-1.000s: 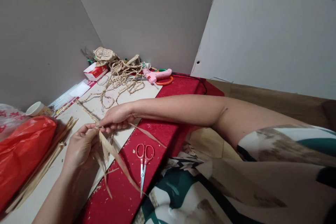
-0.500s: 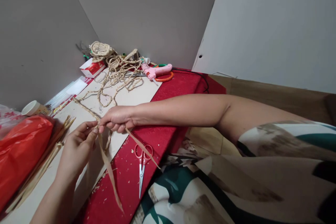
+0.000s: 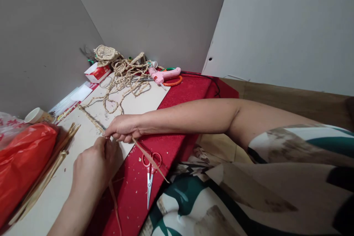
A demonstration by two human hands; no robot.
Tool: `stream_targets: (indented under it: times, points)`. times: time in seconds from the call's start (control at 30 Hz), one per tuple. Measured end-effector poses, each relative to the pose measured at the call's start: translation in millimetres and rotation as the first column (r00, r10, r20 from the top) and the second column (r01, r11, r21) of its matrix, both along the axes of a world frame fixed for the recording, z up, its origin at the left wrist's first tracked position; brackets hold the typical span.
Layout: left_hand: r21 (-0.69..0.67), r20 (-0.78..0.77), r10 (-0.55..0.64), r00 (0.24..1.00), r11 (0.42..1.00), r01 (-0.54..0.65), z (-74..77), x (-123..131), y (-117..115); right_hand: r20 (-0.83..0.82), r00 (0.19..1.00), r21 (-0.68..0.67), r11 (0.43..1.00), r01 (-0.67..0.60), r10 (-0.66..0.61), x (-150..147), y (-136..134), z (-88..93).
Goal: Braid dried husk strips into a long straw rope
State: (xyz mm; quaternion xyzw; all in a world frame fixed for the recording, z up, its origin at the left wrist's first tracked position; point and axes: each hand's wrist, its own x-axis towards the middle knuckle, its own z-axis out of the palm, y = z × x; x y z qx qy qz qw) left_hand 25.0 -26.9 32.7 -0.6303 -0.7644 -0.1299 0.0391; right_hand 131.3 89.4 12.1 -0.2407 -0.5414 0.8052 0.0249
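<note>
A braided straw cord [image 3: 91, 118] runs across the pale board from the back and ends at my two hands. My right hand [image 3: 123, 128] is closed around its working end, with one flat straw strand [image 3: 151, 160] trailing out below the fingers over the table edge. My left hand [image 3: 95, 162] is closed right beside it, back of the hand toward me, its fingertips hidden. Another strand [image 3: 114, 202] hangs below my left hand. Red-handled scissors [image 3: 150, 173] lie on the red cloth close to my right hand, under the trailing strand.
A heap of braided cord [image 3: 124, 73] lies at the back beside a pink glue gun [image 3: 166, 75] and a red-white box [image 3: 96, 73]. On the left are an orange-red plastic bag [image 3: 27, 162], a paper cup [image 3: 37, 115] and loose dry straw [image 3: 47, 177]. Grey panels stand behind.
My left hand has turned over and moved right, below my right hand, drawing its strand along. My right hand stays nearly in place.
</note>
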Motion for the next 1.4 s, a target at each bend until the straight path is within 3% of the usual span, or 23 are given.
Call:
stream_targets:
  times: [0.13, 0.23, 0.3, 0.4, 0.43, 0.47, 0.57, 0.63, 0.7, 0.77, 0.87, 0.97, 1.1, 1.23, 1.4]
  points:
    - [0.053, 0.101, 0.002, 0.995, 0.999, -0.007, -1.9, 11.0, -6.4, -0.03, 1.0, -0.065, 0.998, 0.006, -0.008, 3.4, 0.7, 2.9]
    - [-0.072, 0.19, -0.059, 0.98, 0.995, 0.074, 8.2, 7.3, -10.9, -0.057, 0.998, -0.138, 0.99, -0.032, 0.024, 5.8, 2.5, 5.7]
    - [-0.083, 0.244, -0.069, 0.967, 0.992, 0.091, 17.1, -1.1, -9.8, -0.073, 0.995, -0.2, 0.977, -0.074, 0.061, 6.4, 4.2, 6.7]
    - [0.085, 0.404, 0.034, 0.914, 0.994, -0.074, 23.9, -16.4, 0.4, -0.093, 0.993, -0.26, 0.961, -0.096, 0.074, 5.1, 6.5, 6.0]
    - [0.083, 0.522, 0.069, 0.85, 0.988, -0.131, 23.0, -20.5, 5.1, -0.103, 0.992, -0.265, 0.96, -0.095, 0.07, 4.3, 7.0, 5.2]
    - [0.028, 0.667, 0.099, 0.739, 0.987, -0.157, 20.5, -23.4, 9.7, -0.113, 0.991, -0.263, 0.96, -0.093, 0.065, 3.5, 7.6, 4.4]
    - [-0.218, 0.927, 0.207, 0.313, 0.976, 0.001, 8.7, -26.0, 18.5, -0.125, 0.99, -0.221, 0.971, -0.093, 0.067, 2.2, 9.4, 2.4]
    - [-0.287, 0.944, 0.27, 0.188, 0.955, 0.075, 2.0, -25.2, 19.5, -0.108, 0.991, -0.172, 0.98, -0.103, 0.085, 2.6, 11.0, 2.2]
    - [-0.3, 0.938, 0.29, 0.191, 0.954, 0.025, -1.5, -25.0, 18.3, -0.096, 0.988, -0.11, 0.985, -0.131, 0.12, 4.1, 12.7, 2.8]
    - [-0.277, 0.931, 0.274, 0.242, 0.961, -0.023, -2.9, -26.4, 17.1, -0.073, 0.984, -0.014, 0.987, -0.162, 0.16, 6.4, 13.7, 3.6]
    - [-0.236, 0.916, 0.213, 0.341, 0.971, 0.027, -3.6, -30.1, 17.2, -0.031, 0.986, 0.237, 0.96, -0.152, 0.164, 10.5, 13.8, 4.3]
    - [-0.259, 0.889, 0.218, 0.404, 0.965, 0.049, -2.8, -33.1, 18.3, -0.028, 0.99, 0.542, 0.834, -0.103, 0.141, 13.4, 14.3, 5.4]
    - [-0.347, 0.889, 0.321, 0.327, 0.938, 0.022, -0.9, -33.7, 19.5, 0.005, 0.988, 0.821, 0.564, -0.092, 0.154, 13.8, 14.9, 9.4]
    - [-0.397, 0.891, 0.378, 0.252, 0.917, 0.028, -3.4, -33.1, 20.4, 0.046, 0.986, 0.91, 0.4, -0.109, 0.162, 14.3, 10.5, 12.5]
    - [-0.324, 0.915, 0.323, 0.244, 0.945, -0.035, -9.3, -31.5, 20.8, 0.076, 0.989, 0.961, 0.256, -0.107, 0.129, 18.2, 10.1, 14.9]
